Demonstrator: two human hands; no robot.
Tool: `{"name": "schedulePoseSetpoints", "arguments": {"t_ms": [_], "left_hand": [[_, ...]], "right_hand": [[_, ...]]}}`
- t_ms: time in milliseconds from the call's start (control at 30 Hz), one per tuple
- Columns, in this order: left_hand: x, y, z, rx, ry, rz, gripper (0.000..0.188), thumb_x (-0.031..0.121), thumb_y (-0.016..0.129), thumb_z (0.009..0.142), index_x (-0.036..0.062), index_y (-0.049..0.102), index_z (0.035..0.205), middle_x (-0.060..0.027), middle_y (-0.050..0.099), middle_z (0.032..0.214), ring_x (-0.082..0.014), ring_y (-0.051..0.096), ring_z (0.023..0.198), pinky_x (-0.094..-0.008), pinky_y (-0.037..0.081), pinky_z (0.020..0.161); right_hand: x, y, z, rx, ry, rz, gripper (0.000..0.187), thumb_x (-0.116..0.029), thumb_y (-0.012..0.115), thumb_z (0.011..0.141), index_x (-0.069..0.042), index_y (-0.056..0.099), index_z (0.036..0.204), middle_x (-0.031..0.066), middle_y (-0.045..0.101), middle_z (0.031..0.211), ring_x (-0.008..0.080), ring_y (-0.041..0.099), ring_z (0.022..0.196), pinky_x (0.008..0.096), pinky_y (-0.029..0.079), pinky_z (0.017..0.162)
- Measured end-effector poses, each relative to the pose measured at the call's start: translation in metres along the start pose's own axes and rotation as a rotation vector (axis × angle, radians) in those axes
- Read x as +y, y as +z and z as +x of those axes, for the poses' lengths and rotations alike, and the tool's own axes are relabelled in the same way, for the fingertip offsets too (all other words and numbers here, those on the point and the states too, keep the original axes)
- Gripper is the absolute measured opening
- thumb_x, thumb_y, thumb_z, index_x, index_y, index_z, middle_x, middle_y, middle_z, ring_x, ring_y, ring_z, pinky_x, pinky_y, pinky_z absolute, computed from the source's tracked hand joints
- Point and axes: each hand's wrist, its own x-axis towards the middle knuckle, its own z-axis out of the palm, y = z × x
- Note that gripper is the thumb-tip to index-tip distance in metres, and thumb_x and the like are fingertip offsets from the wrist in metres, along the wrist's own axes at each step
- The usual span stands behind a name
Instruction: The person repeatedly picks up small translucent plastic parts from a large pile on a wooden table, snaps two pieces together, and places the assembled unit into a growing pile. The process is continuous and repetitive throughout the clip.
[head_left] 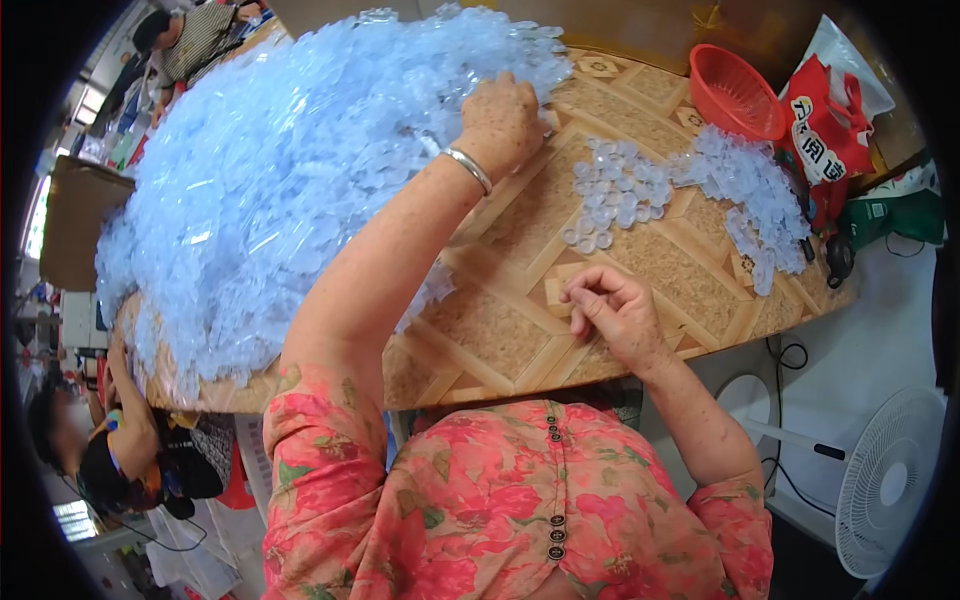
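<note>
- Three groups of translucent plastic parts share the patterned bench (490, 330): a huge heap of pale-blue pieces (280, 200) across the upper left and centre of the frame, a loose cluster of round clear discs (622, 190) right of upper centre, and a smaller pile of flat pieces (770, 190) in the upper right.
- Left hand (500, 125), upper centre: it lies at the right edge of the heap, back of the hand up, a silver bangle (468, 170) at the wrist. Its fingers bend down out of sight, so I cannot tell how wide they are or whether they hold a piece.
- Right hand (615, 310), just right of centre: over the bench, below the discs and apart from them. Its fingers are narrow, thumb close against the forefinger, with no piece visible between them.
- Done, as I judge it: the discs and the smaller pile look like parts set aside from the heap, one group round, the other flat. Their edges come together, near or touching.
- Left: by far the greater share. The heap dwarfs both smaller groups, so the work seems at an early stage, at least for this load.
- A red plastic basket (735, 95) stands tilted behind the smaller pile; from this angle no pieces show inside it.
</note>
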Motion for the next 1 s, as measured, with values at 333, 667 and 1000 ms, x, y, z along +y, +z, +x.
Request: {"name": "schedulePoseSetpoints", "arguments": {"t_ms": [333,667,1000], "left_hand": [[0.005,0.012,0.014,0.134,0.033,-0.147,0.059,0.030,0.081,0.076,0.0024,0.057,0.123,-0.0186,0.060,0.116,-0.0393,0.065,0.103,-0.0460,0.055,0.088],[0.024,-0.041,-0.144,-0.197,0.628,-0.403,0.083,0.001,0.071,0.072,0.0058,0.040,0.149,-0.0195,0.057,0.129,-0.0378,0.055,0.121,-0.0446,0.041,0.110],[0.013,-0.060,-0.175,-0.297,0.249,-0.413,0.068,0.010,0.084,0.065,0.0003,0.059,0.127,-0.0171,0.057,0.122,-0.0360,0.059,0.113,-0.0418,0.049,0.097]], "right_hand": [[-0.006,-0.003,0.004,-0.005,-0.012,0.026,0.008,-0.010,0.062,0.100,-0.002,0.066,0.102,-0.0011,0.065,0.086,0.0038,0.062,0.066,0.0196,0.050,0.057],[-0.003,-0.009,0.006,0.198,-0.133,0.300,0.016,-0.016,0.058,0.103,-0.001,0.063,0.108,0.0081,0.067,0.099,0.0099,0.063,0.066,0.0243,0.055,0.058],[-0.004,-0.006,0.001,0.281,-0.192,0.033,0.011,-0.007,0.058,0.102,0.000,0.064,0.109,0.0077,0.066,0.104,0.0076,0.062,0.071,0.0227,0.055,0.064]]}}
